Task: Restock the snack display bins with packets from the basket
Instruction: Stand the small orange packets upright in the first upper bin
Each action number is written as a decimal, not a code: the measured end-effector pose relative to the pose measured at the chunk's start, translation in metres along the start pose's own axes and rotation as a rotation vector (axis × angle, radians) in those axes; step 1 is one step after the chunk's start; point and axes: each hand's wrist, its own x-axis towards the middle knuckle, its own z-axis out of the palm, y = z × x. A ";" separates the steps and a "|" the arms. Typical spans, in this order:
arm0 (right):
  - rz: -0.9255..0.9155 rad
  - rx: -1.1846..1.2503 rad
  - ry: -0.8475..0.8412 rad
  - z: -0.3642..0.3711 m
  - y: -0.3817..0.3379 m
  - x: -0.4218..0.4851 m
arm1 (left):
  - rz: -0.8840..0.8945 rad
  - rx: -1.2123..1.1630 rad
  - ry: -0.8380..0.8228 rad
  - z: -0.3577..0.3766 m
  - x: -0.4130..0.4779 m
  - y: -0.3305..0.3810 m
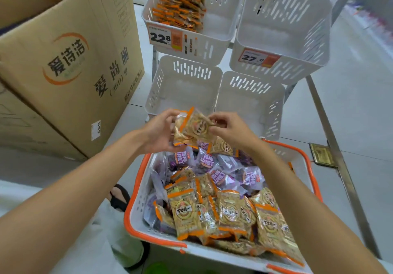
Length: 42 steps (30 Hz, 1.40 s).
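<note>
Above basket (135, 188), packets (192, 128) partly hidden behind left hand (158, 132)

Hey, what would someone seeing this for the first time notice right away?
Dead centre, the left hand and right hand hold a bunch of orange-edged packets above the orange-rimmed basket, heaped with orange and purple packets. Behind, the part-filled top-left white bin carries a 22.8 price tag, and a big cardboard box fills the left.

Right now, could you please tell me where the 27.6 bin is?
The 27.6 bin stands upper right in the head view, directly right of the 22.8 bin.
</note>
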 end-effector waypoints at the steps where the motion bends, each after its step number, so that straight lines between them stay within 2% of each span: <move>1: 0.010 -0.062 0.004 -0.007 0.000 -0.002 | 0.003 0.012 -0.069 0.001 -0.002 0.003; 3: 0.000 -0.073 0.030 -0.012 -0.002 -0.007 | 0.018 0.185 -0.135 0.008 -0.004 0.004; 5: -0.078 -0.151 0.047 -0.008 -0.005 -0.011 | 0.065 0.500 -0.113 0.019 -0.001 0.001; 7: -0.116 -0.332 -0.027 0.000 -0.002 -0.013 | 0.147 0.815 -0.064 0.025 0.005 -0.003; 8: -0.108 -0.373 -0.080 0.003 0.001 -0.014 | 0.186 0.891 -0.019 0.028 0.007 -0.005; 9: -0.091 -0.355 -0.110 0.004 0.004 -0.016 | 0.222 0.890 0.059 0.028 0.008 -0.005; 10: -0.072 -0.286 -0.105 0.007 0.009 -0.017 | 0.259 0.787 0.149 0.027 0.007 -0.004; 12: 0.022 0.019 -0.002 0.016 0.016 -0.021 | 0.327 0.436 0.289 0.026 0.008 -0.006; 14: 0.134 0.378 0.096 0.029 0.022 -0.023 | 0.311 0.251 0.269 0.026 0.009 -0.012; 15: 0.158 0.470 0.102 0.037 0.024 -0.024 | 0.270 0.223 0.217 0.027 0.011 -0.018; 17: 0.152 0.417 0.037 0.050 0.026 -0.025 | 0.235 0.168 0.216 0.024 0.014 -0.028; 20: 0.145 0.107 -0.079 0.066 0.032 -0.035 | 0.259 0.143 0.380 0.003 0.015 -0.035; 22: 0.170 -0.012 -0.262 0.081 0.038 -0.048 | 0.251 0.185 0.441 -0.009 0.012 -0.037; 24: 0.104 -0.241 -0.449 0.099 0.048 -0.060 | 0.228 0.183 0.443 -0.016 0.010 -0.041; 25: 0.049 -0.329 -0.473 0.105 0.051 -0.064 | 0.216 0.179 0.430 -0.017 0.008 -0.042; 27: 0.003 -0.314 -0.391 0.107 0.056 -0.064 | 0.177 0.164 0.401 -0.016 0.006 -0.043; 31: 0.078 0.144 -0.134 0.068 0.039 -0.041 | 0.137 0.139 0.358 -0.014 0.002 -0.041; 33: 0.063 0.288 0.003 0.044 0.021 -0.024 | 0.144 0.144 0.338 -0.007 0.002 -0.036; 37: 0.007 0.291 0.121 0.021 -0.010 0.013 | 0.183 0.087 0.206 0.015 0.006 -0.019; 40: 0.011 0.363 0.154 0.006 -0.028 0.036 | 0.267 0.328 0.170 0.023 0.005 0.004; 42: -0.008 0.265 0.104 -0.014 -0.040 0.049 | 0.321 0.475 0.203 0.020 0.009 0.024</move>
